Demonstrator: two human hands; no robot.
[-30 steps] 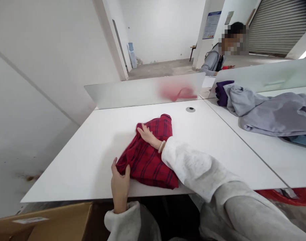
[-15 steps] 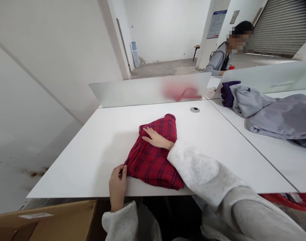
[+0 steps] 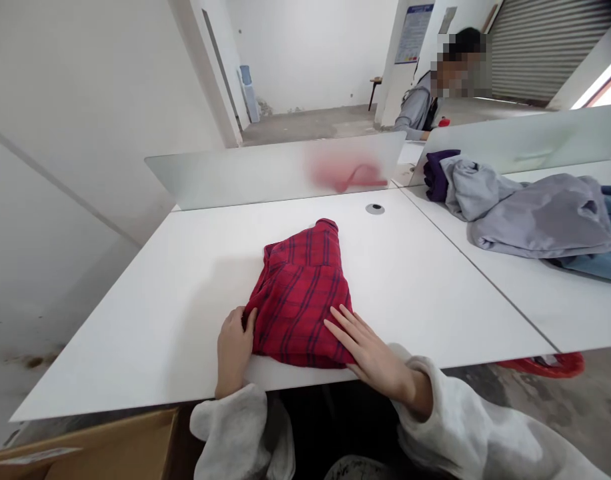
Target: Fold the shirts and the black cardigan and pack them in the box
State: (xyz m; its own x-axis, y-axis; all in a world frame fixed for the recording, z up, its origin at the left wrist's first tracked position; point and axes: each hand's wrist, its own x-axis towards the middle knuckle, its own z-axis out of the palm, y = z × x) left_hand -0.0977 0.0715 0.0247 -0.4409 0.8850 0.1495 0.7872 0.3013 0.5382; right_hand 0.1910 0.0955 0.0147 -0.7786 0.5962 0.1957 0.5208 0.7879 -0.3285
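Note:
A folded red plaid garment [image 3: 301,291] lies on the white table [image 3: 185,280] near its front edge. My left hand [image 3: 233,349] grips the garment's near left corner, fingers curled round the cloth. My right hand [image 3: 370,353] lies flat with fingers stretched out on the garment's near right corner. Both my arms are in pale grey fleece sleeves.
A grey garment [image 3: 530,213] with a purple piece [image 3: 434,179] and blue denim [image 3: 608,257] lies on the neighbouring table to the right. Frosted dividers [image 3: 265,175] stand at the back. A person sits beyond them. A cardboard box [image 3: 85,450] is at lower left.
My right hand has slid from the far part of the garment back to its near right corner. My left hand stays at the near left corner.

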